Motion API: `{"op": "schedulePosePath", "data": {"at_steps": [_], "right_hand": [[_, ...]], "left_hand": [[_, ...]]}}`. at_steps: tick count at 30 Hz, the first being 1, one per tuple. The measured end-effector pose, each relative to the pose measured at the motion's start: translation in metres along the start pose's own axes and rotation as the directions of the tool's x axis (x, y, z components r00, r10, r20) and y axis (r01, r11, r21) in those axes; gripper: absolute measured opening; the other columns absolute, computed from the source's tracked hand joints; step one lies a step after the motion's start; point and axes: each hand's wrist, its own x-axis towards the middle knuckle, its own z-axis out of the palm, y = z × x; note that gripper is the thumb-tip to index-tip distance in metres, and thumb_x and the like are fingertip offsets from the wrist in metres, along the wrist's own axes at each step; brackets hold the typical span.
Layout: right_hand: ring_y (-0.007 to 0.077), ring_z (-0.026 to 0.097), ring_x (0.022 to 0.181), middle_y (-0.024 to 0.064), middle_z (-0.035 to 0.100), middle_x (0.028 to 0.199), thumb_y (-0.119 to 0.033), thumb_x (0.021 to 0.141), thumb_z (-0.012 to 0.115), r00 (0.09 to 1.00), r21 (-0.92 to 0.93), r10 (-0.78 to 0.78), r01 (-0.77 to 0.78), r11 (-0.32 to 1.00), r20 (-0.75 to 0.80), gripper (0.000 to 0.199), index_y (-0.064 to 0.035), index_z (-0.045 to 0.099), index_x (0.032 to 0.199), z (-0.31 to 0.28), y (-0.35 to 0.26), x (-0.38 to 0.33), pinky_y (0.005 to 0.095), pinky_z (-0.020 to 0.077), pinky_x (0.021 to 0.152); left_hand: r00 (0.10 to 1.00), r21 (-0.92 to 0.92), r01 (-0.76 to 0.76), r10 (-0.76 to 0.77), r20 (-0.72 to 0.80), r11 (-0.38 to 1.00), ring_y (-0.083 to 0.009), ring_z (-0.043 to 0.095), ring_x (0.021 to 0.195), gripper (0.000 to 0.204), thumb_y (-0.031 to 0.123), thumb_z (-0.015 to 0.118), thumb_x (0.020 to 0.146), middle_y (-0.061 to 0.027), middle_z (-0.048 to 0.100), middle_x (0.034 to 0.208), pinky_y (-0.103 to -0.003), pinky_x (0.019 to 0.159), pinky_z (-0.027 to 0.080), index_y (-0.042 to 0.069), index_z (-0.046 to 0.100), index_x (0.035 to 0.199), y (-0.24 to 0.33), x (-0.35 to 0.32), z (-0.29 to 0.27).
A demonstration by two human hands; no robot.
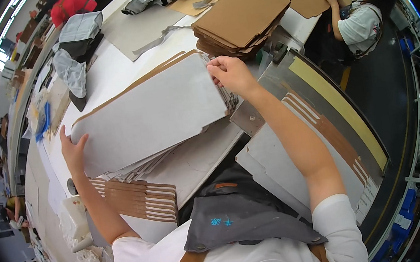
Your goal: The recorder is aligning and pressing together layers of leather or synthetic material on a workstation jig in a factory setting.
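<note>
A large white sheet [152, 114] with brown backing at its far edge lies on a stack of similar sheets, slanting across the table before me. My right hand [230, 75] has its fingers closed in a pinch at the sheet's right end. At the left end, my left hand [73, 153] is open, thumb lying over the sheet's edge and fingers stretched out beside it. Close to my left forearm is a fanned stack of brown pieces with white strips [140, 197]. Under my right forearm, a grey-white panel with brown, slotted edges [278, 149] rests on a metal surface.
A tall pile of brown sheets [243, 12] stands beyond my right hand. Grey fabric pieces [76, 48] lie at the far left. A co-worker [362, 18] handles a brown piece [309, 3] at the far right. A yellow strip [340, 107] edges the metal surface on the right.
</note>
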Motion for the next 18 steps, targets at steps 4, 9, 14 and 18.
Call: {"op": "schedulePosePath", "data": {"at_steps": [4, 9, 14, 18], "right_hand": [[0.0198, 0.064, 0.077, 0.0108, 0.067, 0.091, -0.014, 0.087, 0.062, 0.982, -0.276, -0.170, 0.141, 0.951, -0.087, 0.024, 0.0000, 0.063, 0.106, -0.037, -0.007, -0.058, 0.0312, 0.0502, 0.068], [0.0217, 0.062, 0.086, 0.0099, 0.064, 0.098, -0.010, 0.086, 0.063, 0.947, -0.448, -0.093, -0.058, 0.892, -0.306, 0.020, -0.0002, 0.063, 0.103, -0.139, 0.006, -0.197, 0.0319, 0.0503, 0.072], [0.0265, 0.043, 0.124, 0.0081, 0.050, 0.132, -0.024, 0.080, 0.070, 0.933, -0.822, -0.064, -0.278, 0.497, -0.354, 0.052, -0.0056, 0.054, 0.126, -0.158, 0.032, -0.300, 0.0408, 0.0333, 0.103], [0.0266, 0.036, 0.131, 0.0076, 0.043, 0.140, -0.031, 0.078, 0.072, 0.926, -0.829, -0.059, -0.305, 0.469, -0.374, 0.066, -0.0067, 0.047, 0.134, -0.151, 0.040, -0.314, 0.0446, 0.0243, 0.109]], "left_hand": [[0.904, 0.075, -0.419, 0.424, -0.055, 0.905, -0.0270, 0.062, 0.098, 0.060, 0.008, 0.077, 0.074, -0.0104, 0.064, 0.107, -0.037, 0.088, 0.047, 0.006, 0.053, 0.130, 0.068, -0.016, 0.046], [0.481, -0.628, -0.513, 0.802, 0.354, 0.585, -0.0251, 0.063, 0.097, 0.046, 0.000, 0.078, 0.070, -0.0110, 0.066, 0.105, -0.032, 0.085, 0.048, 0.003, 0.063, 0.114, 0.223, -0.091, 0.121], [-0.023, -0.797, -0.581, 0.976, 0.216, 0.163, -0.0324, 0.054, 0.104, 0.052, 0.015, 0.080, 0.070, -0.0150, 0.058, 0.114, -0.041, 0.088, 0.046, 0.000, 0.058, 0.114, 0.309, -0.169, 0.216], [-0.083, -0.583, -0.796, 0.924, 0.374, 0.165, -0.0297, 0.051, 0.107, 0.058, 0.023, 0.082, 0.067, -0.0134, 0.058, 0.105, -0.041, 0.088, 0.043, 0.003, 0.056, 0.115, 0.352, -0.200, 0.226]]}}
